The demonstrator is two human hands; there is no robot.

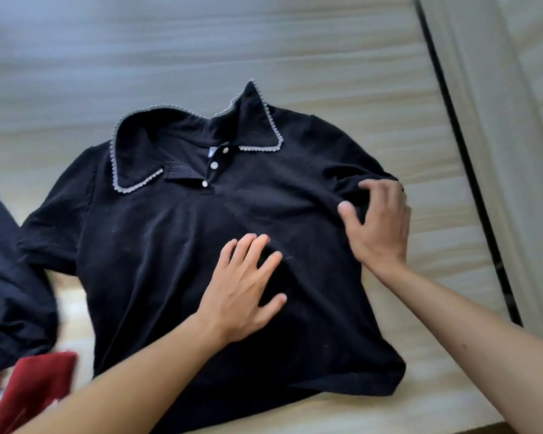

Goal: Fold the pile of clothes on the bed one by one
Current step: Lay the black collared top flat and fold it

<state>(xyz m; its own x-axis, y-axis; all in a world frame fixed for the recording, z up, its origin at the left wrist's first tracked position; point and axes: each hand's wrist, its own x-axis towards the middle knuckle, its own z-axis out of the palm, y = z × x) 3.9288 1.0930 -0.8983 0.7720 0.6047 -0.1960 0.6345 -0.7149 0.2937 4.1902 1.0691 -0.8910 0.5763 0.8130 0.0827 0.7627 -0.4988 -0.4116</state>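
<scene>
A black polo shirt [157, 261] with a pale beaded collar edge and three white buttons lies face up on the bed, collar pointing away from me. My left hand [242, 289] lies flat on the shirt's middle, fingers spread and straight. My right hand [380, 220] is at the shirt's right sleeve, fingers curled, thumb and fingers gathering the bunched fabric there. The left sleeve lies spread out flat.
The striped pale bedsheet [201, 51] stretches beyond the shirt. A dark garment [10, 292] lies at the left edge, and a red and white cloth [32, 389] sits at the lower left. A dark bed-frame bar [458, 145] runs along the right side.
</scene>
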